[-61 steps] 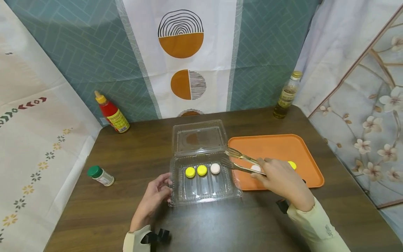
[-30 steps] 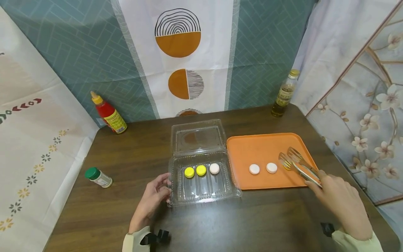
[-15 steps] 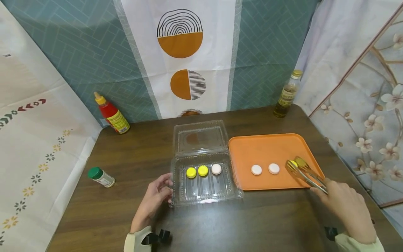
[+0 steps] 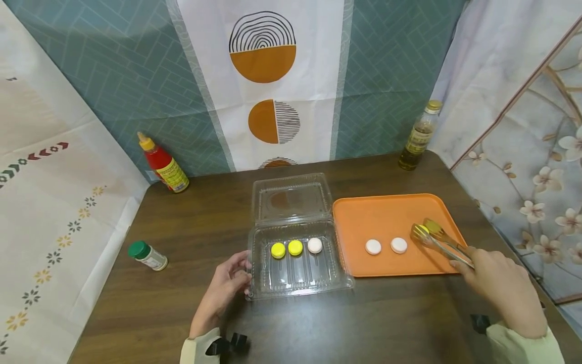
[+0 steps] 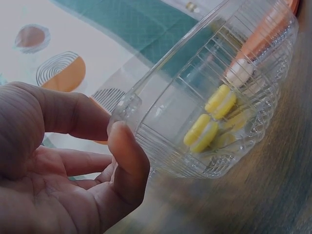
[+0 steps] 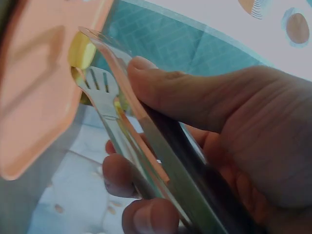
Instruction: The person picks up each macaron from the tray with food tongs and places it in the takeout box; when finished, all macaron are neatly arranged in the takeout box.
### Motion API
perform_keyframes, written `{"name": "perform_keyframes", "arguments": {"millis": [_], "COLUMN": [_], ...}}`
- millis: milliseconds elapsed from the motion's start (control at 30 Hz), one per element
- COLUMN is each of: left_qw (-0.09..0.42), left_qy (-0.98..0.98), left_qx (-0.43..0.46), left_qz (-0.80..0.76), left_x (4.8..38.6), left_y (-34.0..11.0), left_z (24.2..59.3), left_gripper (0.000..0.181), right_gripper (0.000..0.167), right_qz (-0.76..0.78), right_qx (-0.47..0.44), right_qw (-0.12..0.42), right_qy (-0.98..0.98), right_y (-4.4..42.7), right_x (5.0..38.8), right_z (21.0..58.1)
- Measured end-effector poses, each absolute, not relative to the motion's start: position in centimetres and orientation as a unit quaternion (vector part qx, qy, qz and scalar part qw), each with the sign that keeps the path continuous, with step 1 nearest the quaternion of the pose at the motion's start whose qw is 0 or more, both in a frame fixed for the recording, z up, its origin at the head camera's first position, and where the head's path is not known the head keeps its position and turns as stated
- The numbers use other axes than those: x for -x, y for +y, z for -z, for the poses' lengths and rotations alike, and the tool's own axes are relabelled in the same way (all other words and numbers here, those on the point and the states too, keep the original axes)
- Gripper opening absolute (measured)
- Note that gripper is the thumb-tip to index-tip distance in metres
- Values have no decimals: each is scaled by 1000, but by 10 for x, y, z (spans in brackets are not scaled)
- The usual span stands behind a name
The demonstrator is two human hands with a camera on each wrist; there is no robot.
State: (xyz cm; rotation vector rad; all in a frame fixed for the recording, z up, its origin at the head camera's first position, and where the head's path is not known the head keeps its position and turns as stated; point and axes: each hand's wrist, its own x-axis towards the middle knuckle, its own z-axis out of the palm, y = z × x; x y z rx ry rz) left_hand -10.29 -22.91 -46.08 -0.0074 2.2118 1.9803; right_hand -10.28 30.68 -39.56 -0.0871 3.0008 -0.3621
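My left hand (image 4: 226,283) pinches the left rim of a clear plastic clamshell container (image 4: 295,283) between thumb and forefinger (image 5: 129,161). Its lid lies open toward the back. Inside sit two yellow macarons (image 4: 295,247) and a white macaron (image 4: 314,246) in a row. At the right, my right hand (image 4: 500,283) grips metal tongs (image 4: 447,248), whose ends lie on both sides of another yellow macaron (image 6: 82,50) over the orange tray (image 4: 382,215). Two white macarons (image 4: 398,245) lie on the tray, left of the tongs.
A red sauce bottle (image 4: 165,167) stands at the back left, an oil bottle (image 4: 416,141) at the back right. A green-capped shaker (image 4: 149,256) lies on the wooden table (image 4: 195,222) left of the container. Patterned cloths (image 4: 282,60) hang behind and at the sides.
My right hand has carried the tongs from the container's right edge to the tray's right side, where they have closed in around the yellow macaron. My left hand stays at the container's rim.
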Motion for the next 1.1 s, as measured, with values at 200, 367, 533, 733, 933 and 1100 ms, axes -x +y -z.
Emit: {"name": "perform_keyframes", "arguments": {"millis": [200,367,533,733,933,1100], "left_qw": [84,85,86,91,89,89], "left_qy": [734,728,727,727,729,737], "left_qx": [8,7,11,14,6,3], "left_qz": [-673,-681,-681,-681,-678,-670], "left_x": [102,101,101,101,103,102], "left_y": [-229,-229,-229,-228,-229,-229], "left_z": [461,460,461,462,460,460], "left_gripper": [56,56,56,57,57,57], "right_gripper": [36,36,44,43,36,44], "right_qz": [126,132,138,157,150,152], "right_qx": [46,43,48,60,78,91], "right_qw": [83,103,109,108,84,72], "right_qy": [988,985,983,980,982,982], "right_y": [303,299,292,279,261,246], "right_x": [122,137,147,158,165,166], "right_z": [376,364,356,345,336,334]}}
